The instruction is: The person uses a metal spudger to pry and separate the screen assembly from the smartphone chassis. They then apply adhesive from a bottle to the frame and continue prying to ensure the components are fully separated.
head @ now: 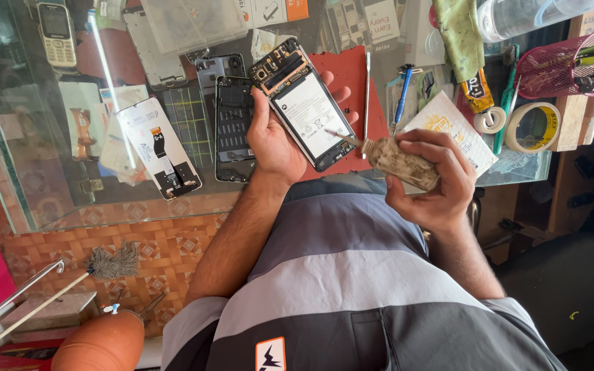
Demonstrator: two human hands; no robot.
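Our left hand (276, 137) grips one opened smartphone (300, 103), back cover off, white-labelled battery showing, above the glass counter's (29, 199) near edge. Our right hand (434, 182) closes around a grimy bottle (401, 163), its thin nozzle touching the battery. Two tape rolls (532, 126) lie toward the right edge beside one pink mesh basket (566, 65).

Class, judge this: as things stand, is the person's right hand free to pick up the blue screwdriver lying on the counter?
Probably not: the right hand is closed round a grimy bottle. The blue screwdriver itself lies uncovered.
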